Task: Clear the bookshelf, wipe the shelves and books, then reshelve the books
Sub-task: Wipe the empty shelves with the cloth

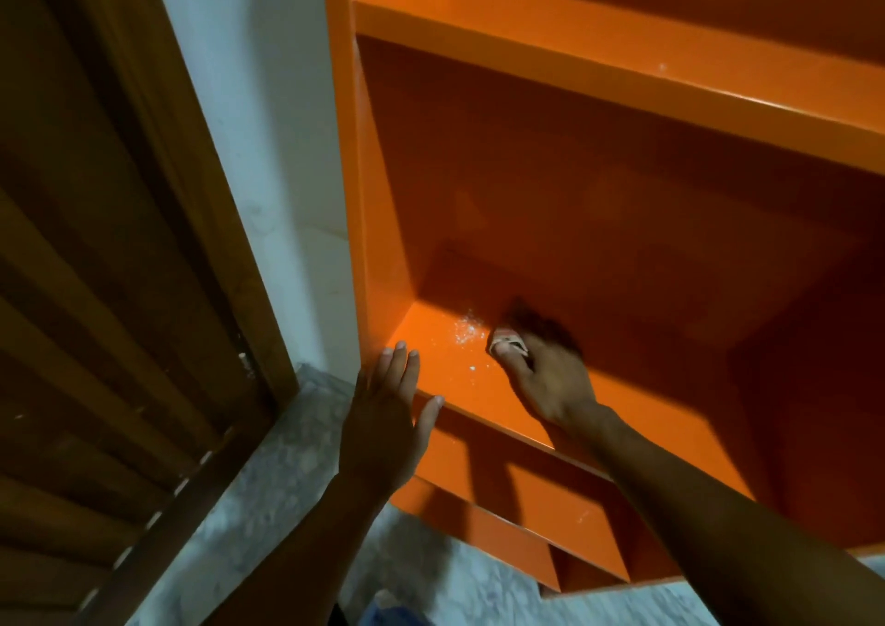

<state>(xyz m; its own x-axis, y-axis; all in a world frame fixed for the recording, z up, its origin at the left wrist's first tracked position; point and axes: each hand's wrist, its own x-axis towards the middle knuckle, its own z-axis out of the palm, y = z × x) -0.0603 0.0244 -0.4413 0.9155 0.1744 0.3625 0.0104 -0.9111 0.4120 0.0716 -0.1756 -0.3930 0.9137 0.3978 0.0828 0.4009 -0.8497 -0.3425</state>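
orange bookshelf (598, 156), no books on the shelves in view. right hand (546, 376) pinches a pale cloth (508, 341) on the middle shelf (483, 393), beside white dust (465, 328). left hand (390, 417) spread flat, fingers resting on the shelf's front corner.

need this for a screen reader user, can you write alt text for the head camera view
A person's right hand presses a small pale cloth onto an orange bookshelf shelf board beside white dust specks, while the left hand rests open on the board's front left corner. No books show on the shelves; a wooden door stands to the left.
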